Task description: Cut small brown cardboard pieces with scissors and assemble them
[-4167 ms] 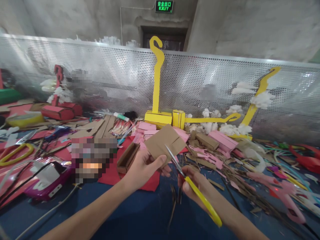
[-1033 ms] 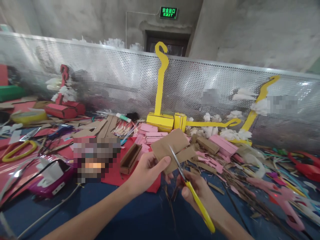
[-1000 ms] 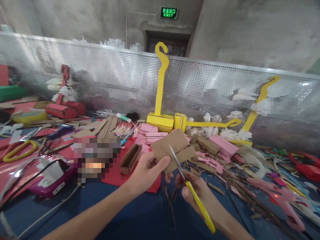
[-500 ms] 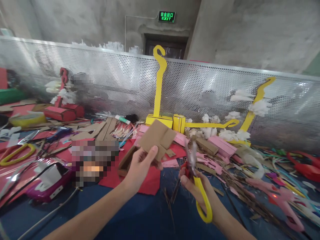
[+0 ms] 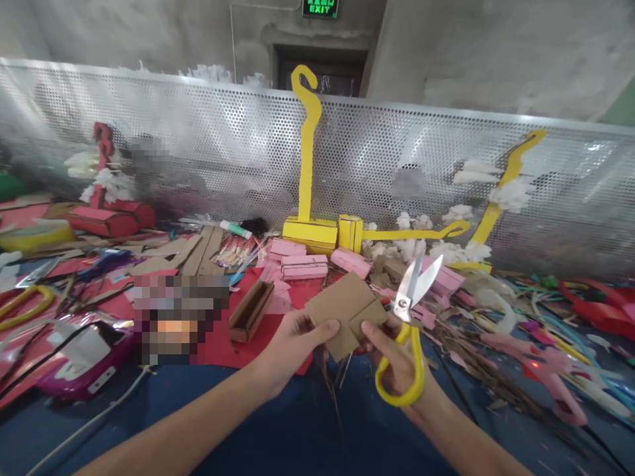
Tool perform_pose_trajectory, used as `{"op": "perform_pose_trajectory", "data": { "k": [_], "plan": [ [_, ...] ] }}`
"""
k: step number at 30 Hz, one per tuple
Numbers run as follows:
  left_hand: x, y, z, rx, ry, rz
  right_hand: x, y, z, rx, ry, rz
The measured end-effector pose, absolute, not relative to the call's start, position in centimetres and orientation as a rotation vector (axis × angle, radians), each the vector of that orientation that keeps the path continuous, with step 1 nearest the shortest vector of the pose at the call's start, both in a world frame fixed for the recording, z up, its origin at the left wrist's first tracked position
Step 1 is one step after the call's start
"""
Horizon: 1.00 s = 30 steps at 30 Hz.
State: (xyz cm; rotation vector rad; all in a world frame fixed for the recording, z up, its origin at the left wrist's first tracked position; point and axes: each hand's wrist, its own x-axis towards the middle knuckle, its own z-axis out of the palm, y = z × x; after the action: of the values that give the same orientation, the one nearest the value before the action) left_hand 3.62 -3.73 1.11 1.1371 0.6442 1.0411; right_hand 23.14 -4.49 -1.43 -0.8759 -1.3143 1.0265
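My left hand [image 5: 290, 344] pinches the left edge of a brown cardboard piece [image 5: 344, 311], held flat above the blue table [image 5: 248, 423]. My right hand [image 5: 397, 360] touches the piece's right edge with its fingers while gripping yellow-handled scissors [image 5: 409, 317]. The scissor blades point up and to the right, slightly apart, clear of the cardboard. A cut line runs partway across the piece.
A small open cardboard box [image 5: 251, 311] lies on red paper left of my hands. Pink blocks [image 5: 302, 264], cardboard scraps and thin strips litter the table. Yellow cardboard hooks [image 5: 307, 158] stand against a perforated metal panel [image 5: 198, 145]. A pink glue gun [image 5: 546, 370] lies at right.
The scissors left the cardboard and swung upright, blades pointing up. Both hands came together on the cardboard piece, which dropped lower and lies flatter.
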Motion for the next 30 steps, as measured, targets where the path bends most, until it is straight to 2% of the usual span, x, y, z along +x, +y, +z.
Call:
{"op": "perform_pose_trajectory", "data": {
  "k": [6,15,30],
  "plan": [
    [3.6,-3.8,1.2,1.014,0.526,0.972,22.9,-4.7,-1.2,-0.736,-1.161,1.163],
    [4.2,-4.5,1.4,0.797,0.432,0.955,22.9,-5.2,-1.0,-0.74,-1.156,1.143],
    [4.1,-4.6,1.0,0.928,0.426,0.996,22.5,-6.0,0.2,-0.662,-1.092,1.214]
  ]
}}
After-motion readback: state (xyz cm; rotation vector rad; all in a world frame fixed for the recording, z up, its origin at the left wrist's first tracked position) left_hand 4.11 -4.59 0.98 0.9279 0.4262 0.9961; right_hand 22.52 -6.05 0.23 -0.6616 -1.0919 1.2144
